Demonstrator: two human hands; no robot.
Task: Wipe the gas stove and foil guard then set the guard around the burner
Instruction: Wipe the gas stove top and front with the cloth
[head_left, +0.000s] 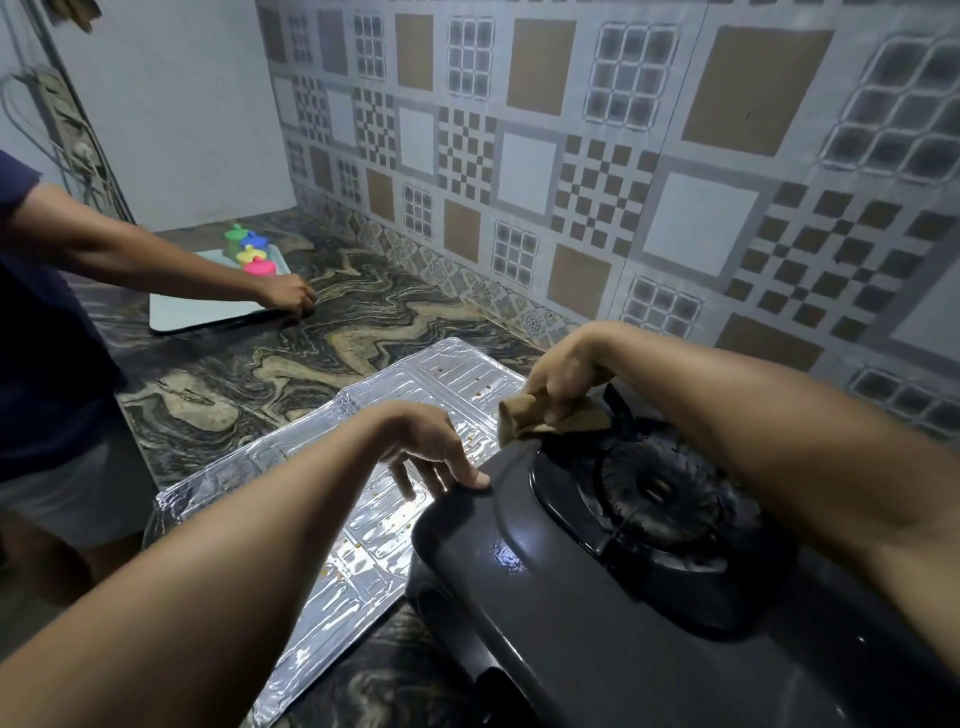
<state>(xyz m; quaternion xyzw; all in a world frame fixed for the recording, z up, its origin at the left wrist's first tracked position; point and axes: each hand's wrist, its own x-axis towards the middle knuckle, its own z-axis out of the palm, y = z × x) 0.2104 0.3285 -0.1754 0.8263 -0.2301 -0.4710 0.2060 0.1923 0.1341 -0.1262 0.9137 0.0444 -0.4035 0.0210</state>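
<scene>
Wiping near the burner (660, 491), the right hand (566, 374) pinches a brown cloth (545, 418) at the gas stove (571, 597) rim; it could snag on the grate. Left hand (431, 447), fingers relaxed, steadies the stove. Foil guard (332, 519) lies flat on the tabletop (249, 374) at nine o'clock of the stove, under the left hand.

Two bare forearms, no sleeves

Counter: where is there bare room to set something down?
Free: counter between tray and foil guard, back to the tiled wall. Crowded: stove, both hands over its left edge; foil fills the strip beside it.
</scene>
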